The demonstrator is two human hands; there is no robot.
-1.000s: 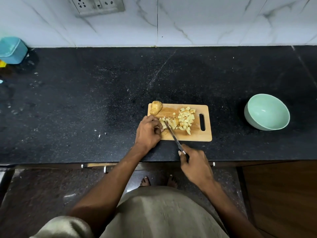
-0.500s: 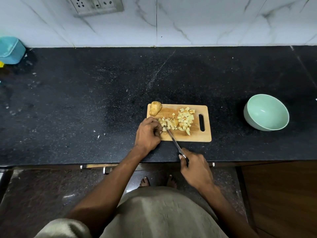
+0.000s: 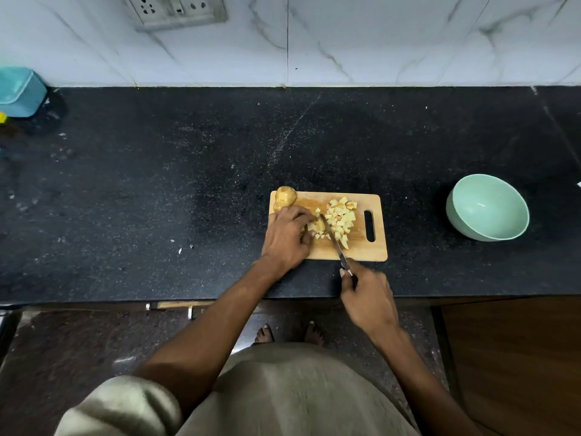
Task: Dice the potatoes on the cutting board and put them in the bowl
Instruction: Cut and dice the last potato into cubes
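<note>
Far left edge of frame, upper part: teal plastic box-shaped container (image 3: 19, 91) on the black speckled stone countertop (image 3: 157, 184), against the white marble-patterned wall (image 3: 377, 39). Grey switch-and-socket plate (image 3: 179, 9) on the wall, top left of centre.

Centre of frame: rectangular light wooden cutting board (image 3: 361, 250), long axis running left-right across the frame, its handle slot at the right end. At the board's upper left corner, a whole unpeeled brown potato (image 3: 285, 197), long axis tilted from upper right to lower left, partly overhanging the board's edge.

Left hand (image 3: 287, 237) lies on the board's left part, fingers curled down onto a pale, partly cut potato piece (image 3: 316, 226) and pinning it to the board. Just right of it, a pile of pale yellow diced potato cubes (image 3: 341, 217), spread toward the slot.

Steel kitchen knife (image 3: 333, 240): blade runs diagonally, tip toward upper left beside the left fingertips, handle toward lower right off the board's near edge. Right hand (image 3: 367, 297) wraps the handle, index finger extended along its top.

Right of frame: round mint-green bowl (image 3: 468, 228) on the countertop, well apart from the board, tilted; no potato visible inside.
</note>
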